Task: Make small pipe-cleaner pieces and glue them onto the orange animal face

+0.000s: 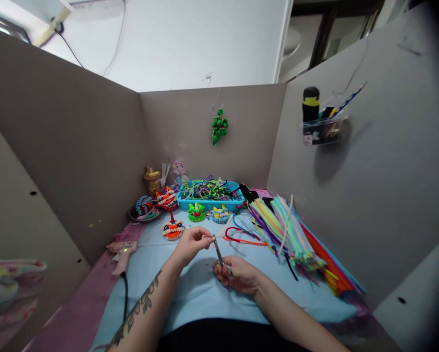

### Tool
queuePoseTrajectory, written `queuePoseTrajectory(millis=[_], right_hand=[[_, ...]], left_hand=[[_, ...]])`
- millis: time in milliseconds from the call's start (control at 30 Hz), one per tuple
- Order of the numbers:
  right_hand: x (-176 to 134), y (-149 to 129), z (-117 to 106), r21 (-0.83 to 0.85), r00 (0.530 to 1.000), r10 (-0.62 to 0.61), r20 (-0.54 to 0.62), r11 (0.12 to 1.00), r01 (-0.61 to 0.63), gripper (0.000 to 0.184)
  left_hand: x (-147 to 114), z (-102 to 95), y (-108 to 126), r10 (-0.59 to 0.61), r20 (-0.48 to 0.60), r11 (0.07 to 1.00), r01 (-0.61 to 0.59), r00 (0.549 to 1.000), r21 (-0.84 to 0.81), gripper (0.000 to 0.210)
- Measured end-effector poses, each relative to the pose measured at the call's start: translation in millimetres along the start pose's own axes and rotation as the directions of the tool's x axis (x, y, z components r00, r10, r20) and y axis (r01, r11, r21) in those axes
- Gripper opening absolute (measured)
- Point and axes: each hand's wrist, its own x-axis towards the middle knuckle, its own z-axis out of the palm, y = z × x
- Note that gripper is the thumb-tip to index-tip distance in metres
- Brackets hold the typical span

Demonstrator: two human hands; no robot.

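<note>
My right hand (239, 276) grips a small pair of scissors (218, 251) by the handles, blades pointing up and to the left. The tips of the blades meet the fingertips of my left hand (194, 243), whose thumb and fingers pinch a cream pipe cleaner (225, 227). Its free end sticks out to the upper right. Whether the blades are closed on it, I cannot tell. Just beyond my hands sit an orange lion-head figure (173, 230), a green one (196, 212) and a pale blue and yellow one (220, 214), all of fuzzy pipe cleaner.
A blue tray (190, 203) of tangled pipe cleaner pieces stands at the back. Bundles of colored pipe cleaners (291, 230) lie on the right. A pink glue gun (124, 256) with a black cord rests on the left. Grey panels (212, 117) enclose the table on three sides.
</note>
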Motion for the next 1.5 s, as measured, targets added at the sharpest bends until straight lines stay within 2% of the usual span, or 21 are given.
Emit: queuePoseTrajectory(millis=[267, 500, 700, 900, 1033, 1133, 1267, 1367, 1500], right_hand=[[-2.8, -3.3, 4.6, -0.010, 0.998, -0.009, 0.062, 1.000, 0.010, 0.053], [-1.8, -1.9, 8.8, -0.052, 1.000, 0.022, -0.006, 0.998, -0.022, 0.043], [-1.7, 0.1, 8.1, -0.066, 0.999, -0.006, 0.047, 0.998, 0.009, 0.040], [-4.2, -1.5, 6.3, -0.016, 0.990, 0.007, 0.142, 1.000, -0.005, 0.065], [-4.9, -1.4, 4.3, -0.025, 0.990, 0.004, 0.142, 1.000, -0.001, 0.064], [-5.5, -2.4, 6.4, -0.034, 0.995, 0.024, 0.097, 0.999, -0.020, 0.057], [-4.8, -3.7, 12.8, -0.080, 0.999, 0.003, -0.048, 0.997, -0.007, 0.037], [-2.2, -2.5, 15.3, -0.167, 0.983, -0.006, -0.183, 0.986, -0.025, 0.018], [0.9, 0.5, 12.5, -0.190, 0.957, -0.043, -0.288, 0.982, -0.013, 0.011]], left_hand=[[-1.2, -3.2, 14.9, -0.037, 0.083, 0.994, 0.028, 0.996, 0.104, 0.016], [-0.9, -2.3, 10.8, -0.078, 0.070, 0.996, 0.074, 0.994, 0.053, 0.015], [-0.9, -1.5, 7.8, -0.085, 0.078, 0.996, 0.082, 0.993, 0.036, 0.015], [-3.8, 3.1, 7.6, -0.110, 0.124, 0.993, 0.105, 0.986, 0.047, 0.016], [-5.2, 3.1, 11.0, -0.124, 0.132, 0.991, 0.116, 0.983, 0.067, 0.017], [-5.3, 0.3, 14.2, -0.130, 0.150, 0.989, 0.118, 0.980, 0.084, 0.017], [-3.2, -3.4, 16.4, -0.121, 0.154, 0.989, 0.104, 0.981, 0.109, 0.016], [1.4, -5.3, 13.8, -0.105, 0.142, 0.991, 0.092, 0.984, 0.096, 0.018], [8.8, -7.7, 7.0, -0.092, 0.153, 0.995, 0.084, 0.984, 0.056, 0.019]])
